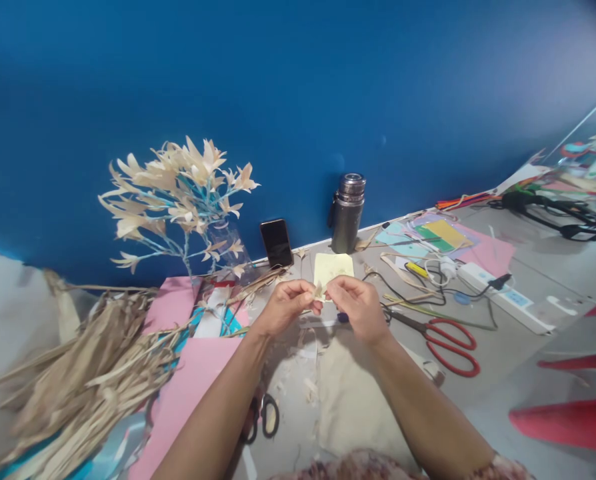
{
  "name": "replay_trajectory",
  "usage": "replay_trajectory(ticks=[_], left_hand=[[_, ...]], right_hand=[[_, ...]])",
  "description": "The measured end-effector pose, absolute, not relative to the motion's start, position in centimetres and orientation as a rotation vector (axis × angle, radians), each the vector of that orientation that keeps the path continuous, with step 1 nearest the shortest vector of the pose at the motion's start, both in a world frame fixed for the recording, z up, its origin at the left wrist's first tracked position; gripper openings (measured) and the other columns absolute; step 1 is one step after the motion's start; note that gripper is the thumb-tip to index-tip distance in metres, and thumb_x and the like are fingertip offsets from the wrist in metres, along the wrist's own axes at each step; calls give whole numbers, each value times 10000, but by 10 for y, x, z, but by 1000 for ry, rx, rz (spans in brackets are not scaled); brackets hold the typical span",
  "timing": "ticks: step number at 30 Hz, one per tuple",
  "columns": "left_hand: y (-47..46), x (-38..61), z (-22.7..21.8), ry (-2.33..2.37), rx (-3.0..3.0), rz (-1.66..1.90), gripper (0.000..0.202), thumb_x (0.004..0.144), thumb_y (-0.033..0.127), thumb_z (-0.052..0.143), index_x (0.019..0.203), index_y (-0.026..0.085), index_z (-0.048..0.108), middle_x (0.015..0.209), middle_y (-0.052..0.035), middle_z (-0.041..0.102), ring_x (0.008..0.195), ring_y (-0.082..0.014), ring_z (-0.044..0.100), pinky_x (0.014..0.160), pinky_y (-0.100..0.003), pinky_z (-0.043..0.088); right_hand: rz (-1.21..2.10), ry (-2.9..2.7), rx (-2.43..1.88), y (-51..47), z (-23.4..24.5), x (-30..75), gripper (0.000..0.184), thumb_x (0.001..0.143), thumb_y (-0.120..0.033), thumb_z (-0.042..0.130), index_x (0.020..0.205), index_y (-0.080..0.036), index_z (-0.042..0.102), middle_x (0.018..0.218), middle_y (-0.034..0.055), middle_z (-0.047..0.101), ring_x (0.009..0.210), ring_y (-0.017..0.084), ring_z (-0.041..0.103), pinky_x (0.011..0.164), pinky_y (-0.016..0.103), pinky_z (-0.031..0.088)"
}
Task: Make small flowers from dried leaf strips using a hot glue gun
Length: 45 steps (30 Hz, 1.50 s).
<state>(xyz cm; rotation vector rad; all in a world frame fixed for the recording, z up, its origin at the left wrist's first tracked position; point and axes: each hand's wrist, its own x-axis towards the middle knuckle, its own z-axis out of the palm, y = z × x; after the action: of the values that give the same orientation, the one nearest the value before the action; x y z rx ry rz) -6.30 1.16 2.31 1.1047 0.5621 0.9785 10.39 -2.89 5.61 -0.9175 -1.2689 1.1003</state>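
My left hand [293, 303] and my right hand [354, 303] meet over the middle of the table. Between their pinched fingertips is a small pale piece of dried husk [320, 291], partly hidden by the fingers. Just behind them lies a yellow paper square [334, 265]. Beneath my right forearm a cream cloth [353, 393] is spread out. Red-handled scissors [451, 340] rest to the right of my right hand. Black-handled scissors [268, 417] lie beside my left forearm.
At the left are a bunch of husk flowers [188, 193], a heap of dried husks [93, 360] and pink paper [193, 380]. A phone [277, 243] and a flask [348, 213] stand by the wall. A power strip [503, 297] with cables and a red chair [573, 413] are right.
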Motion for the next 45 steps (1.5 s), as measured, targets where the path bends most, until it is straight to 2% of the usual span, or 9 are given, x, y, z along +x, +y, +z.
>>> replay_trajectory(ticks=[3,6,12,19,24,30,36,42,45], left_hand=[[13,-62,22,562,1114,987,325,694,396,846,723,112,692,679,-62,707,592,-140,637,637,-268,485],[13,-61,21,579,1098,1018,304,686,375,853,730,112,707,680,-63,717,582,-133,635,631,-260,481],[13,-61,19,567,1065,1017,309,686,375,854,707,108,700,635,-57,702,572,-127,627,625,-250,472],[7,-52,17,479,889,1024,319,604,320,903,687,112,674,638,-42,684,552,-114,597,598,-245,456],[4,-48,14,435,846,1035,282,639,303,879,676,112,676,606,-33,659,548,-111,583,609,-253,465],[9,-51,7,444,884,1040,275,654,300,874,690,120,669,654,-37,678,569,-124,606,624,-269,478],[14,-53,-1,504,863,1110,287,639,302,885,694,124,667,691,-40,692,560,-127,618,605,-269,477],[19,-51,-3,616,782,1212,320,571,296,917,712,123,687,630,-16,668,501,-97,571,540,-236,451],[21,-51,-5,626,740,1238,322,563,295,920,720,127,694,614,-3,655,492,-87,559,535,-230,451]], right_hand=[[1052,-1290,-951,-28,55,104,267,848,-319,651,618,-185,635,575,-10,566,556,124,492,558,247,413],[987,-1285,-990,-27,53,103,247,844,-285,642,619,-183,627,588,-8,597,571,128,520,564,245,415],[974,-1344,-970,-28,52,102,235,868,-287,613,658,-184,638,590,-8,612,577,134,559,577,247,440],[841,-1355,-962,-30,49,97,200,857,-223,610,661,-183,622,642,-2,632,595,131,575,576,242,449],[768,-1390,-913,-31,47,96,196,867,-203,614,673,-183,625,668,9,615,623,136,569,583,251,444],[758,-1368,-901,-29,45,100,225,900,-256,591,697,-181,650,688,18,616,638,140,552,596,260,430],[878,-1125,-1009,-14,27,105,262,875,-407,635,793,-166,696,663,6,609,520,108,455,496,248,355],[865,-1279,-1030,-8,20,97,187,853,-333,634,762,-174,667,698,18,650,648,156,576,607,266,440],[759,-1383,-1022,-9,16,94,137,853,-288,631,788,-172,666,747,24,651,666,155,574,617,268,436]])
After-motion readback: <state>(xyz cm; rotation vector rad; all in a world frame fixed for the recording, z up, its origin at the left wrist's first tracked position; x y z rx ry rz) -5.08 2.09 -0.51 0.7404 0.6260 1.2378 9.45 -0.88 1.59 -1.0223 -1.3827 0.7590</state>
